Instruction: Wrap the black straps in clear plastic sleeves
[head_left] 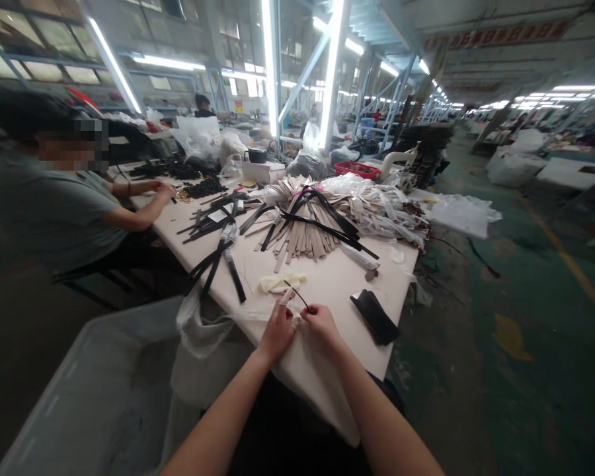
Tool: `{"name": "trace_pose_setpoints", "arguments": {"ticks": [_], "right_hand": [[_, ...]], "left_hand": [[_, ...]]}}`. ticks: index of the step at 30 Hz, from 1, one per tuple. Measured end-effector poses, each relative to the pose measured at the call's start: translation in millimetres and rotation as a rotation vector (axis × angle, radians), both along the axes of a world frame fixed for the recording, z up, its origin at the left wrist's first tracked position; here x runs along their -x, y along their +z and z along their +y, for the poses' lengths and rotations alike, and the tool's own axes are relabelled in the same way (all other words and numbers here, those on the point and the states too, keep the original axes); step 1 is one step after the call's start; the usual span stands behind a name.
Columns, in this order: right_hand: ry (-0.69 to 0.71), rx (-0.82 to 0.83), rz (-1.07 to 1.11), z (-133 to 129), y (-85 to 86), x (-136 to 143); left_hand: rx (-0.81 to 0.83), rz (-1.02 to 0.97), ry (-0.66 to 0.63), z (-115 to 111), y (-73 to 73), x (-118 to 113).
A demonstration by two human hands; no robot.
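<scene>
My right hand (321, 324) pinches one end of a thin black strip (297, 295) over the near part of the table. The strip slants up and left, past the fingertips of my left hand (279, 328). White wrapping covers some left fingers. The left hand is closed, its thumb side close to the right hand, and what it grips is hidden. Just beyond them lies a crumpled pale yellow glove-like piece (281, 283). To the right rests a stack of black leather-like pieces (375, 318).
Beige straps (302, 241) fan across the table (327, 272), with black straps (322, 225) on top. More black straps (221, 261) hang over the left edge. A grey bin (104, 377) stands below left. A co-worker (54, 192) sits at left beside small black parts (204, 188).
</scene>
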State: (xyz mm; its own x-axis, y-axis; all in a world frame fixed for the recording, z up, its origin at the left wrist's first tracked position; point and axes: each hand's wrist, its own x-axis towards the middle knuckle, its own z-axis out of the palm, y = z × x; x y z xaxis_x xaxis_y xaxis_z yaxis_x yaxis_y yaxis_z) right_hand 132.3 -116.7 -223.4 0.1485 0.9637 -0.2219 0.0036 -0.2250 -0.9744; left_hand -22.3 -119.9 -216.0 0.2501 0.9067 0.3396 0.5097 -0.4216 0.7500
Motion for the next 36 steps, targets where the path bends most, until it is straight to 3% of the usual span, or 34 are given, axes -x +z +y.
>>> {"name": "trace_pose_setpoints", "arguments": {"ticks": [4,9,14,17,21,24,27,29,31,33,36], "right_hand": [[-0.126,0.02,0.112,-5.1,-1.9,0.3],[-0.291,-0.007,0.283,-2.0,-6.8,3.8],[-0.599,-0.121,0.383,9.4,-6.5,-33.9],[-0.708,-0.178,0.41,19.5,-6.3,-65.2],[-0.738,-0.215,0.461,42.4,-8.8,-69.4],[-0.673,-0.143,0.504,64.4,-10.4,-48.0],[-0.594,-0.074,0.519,81.5,-12.2,-32.0],[-0.603,-0.065,0.51,86.3,-14.4,-30.5],[-0.633,-0.063,0.492,86.0,-17.7,-33.5],[-0.641,-0.063,0.466,83.1,-21.2,-36.5],[-0.594,-0.065,0.411,79.8,-24.0,-35.6]], "left_hand": [[-0.079,0.071,0.023,-2.6,-4.8,6.4],[-0.115,0.332,0.116,-1.3,-7.5,7.0],[-0.069,0.6,0.219,17.4,-2.6,32.1],[-0.102,0.693,0.23,53.7,12.6,68.8],[-0.148,0.761,0.175,135.5,50.8,102.3],[-0.164,0.775,0.11,201.4,77.7,100.3],[-0.124,0.784,-0.021,236.6,92.0,87.7],[-0.137,0.776,-0.059,228.5,93.7,84.4],[-0.192,0.722,-0.023,191.0,86.3,90.9],[-0.195,0.615,0.051,127.9,65.6,106.8],[-0.048,0.425,0.126,12.6,10.9,136.6]]}}
